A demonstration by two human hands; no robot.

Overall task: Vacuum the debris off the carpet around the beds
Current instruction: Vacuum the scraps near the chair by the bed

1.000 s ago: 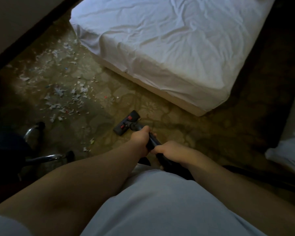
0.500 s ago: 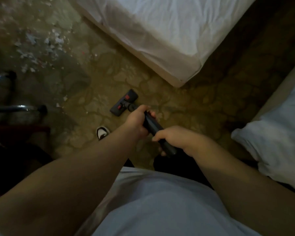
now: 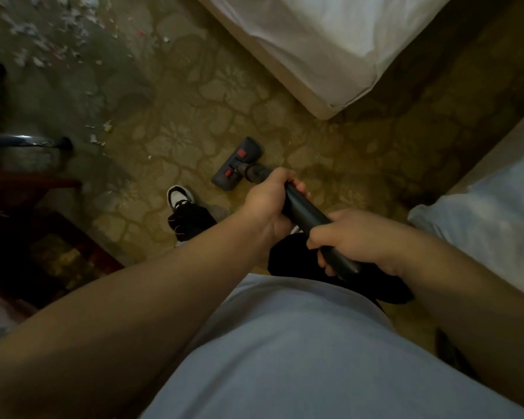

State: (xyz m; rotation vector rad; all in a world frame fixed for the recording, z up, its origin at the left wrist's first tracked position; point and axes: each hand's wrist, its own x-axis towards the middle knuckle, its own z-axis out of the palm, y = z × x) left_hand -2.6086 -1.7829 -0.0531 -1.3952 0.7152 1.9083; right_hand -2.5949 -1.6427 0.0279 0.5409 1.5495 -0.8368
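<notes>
Floor: we see a floral olive carpet [image 3: 194, 122] | Furniture: we note a white-sheeted bed [image 3: 330, 40] at top, a second bed [image 3: 496, 213] at right, dark wooden furniture [image 3: 28, 184] and a chrome tube [image 3: 18, 141] at left | Light: dim, warm.

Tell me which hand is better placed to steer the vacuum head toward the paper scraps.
Left, probably. The left hand grips the wand farthest forward, just behind the floor head, and the scraps lie to that side. The right hand holds the wand's rear end.
</notes>
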